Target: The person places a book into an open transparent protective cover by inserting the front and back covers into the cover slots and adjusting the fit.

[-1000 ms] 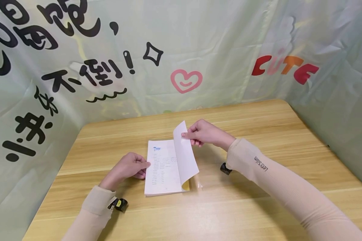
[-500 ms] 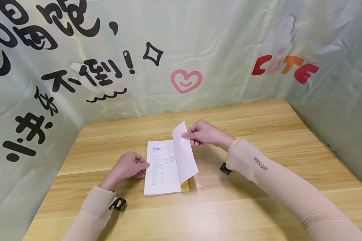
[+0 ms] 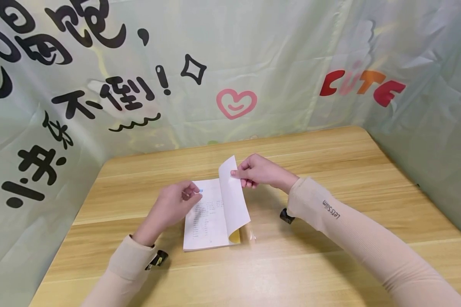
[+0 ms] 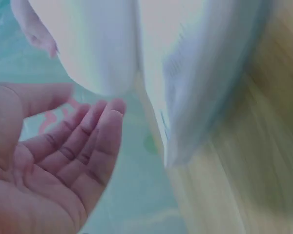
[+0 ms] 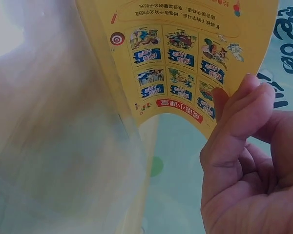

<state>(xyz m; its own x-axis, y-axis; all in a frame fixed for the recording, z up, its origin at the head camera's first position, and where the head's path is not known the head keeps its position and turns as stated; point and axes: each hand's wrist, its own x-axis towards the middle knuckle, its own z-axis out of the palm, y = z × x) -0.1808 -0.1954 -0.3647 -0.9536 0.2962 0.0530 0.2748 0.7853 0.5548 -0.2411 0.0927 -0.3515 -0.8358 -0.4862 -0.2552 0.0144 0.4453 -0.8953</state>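
The left hand (image 3: 174, 204) holds nothing; its fingers bend gently, with a modest gap between thumb and fingertips, over the far left part of the open book (image 3: 205, 232). The right hand (image 3: 263, 171) pinches the far right corner of the raised cover (image 3: 235, 200), white inside and printed yellow outside. The book lies on the desk (image 3: 311, 268) between the hands, its long axis running away from the person, the blue heading at the far end. The cover curls up along the book's right side.
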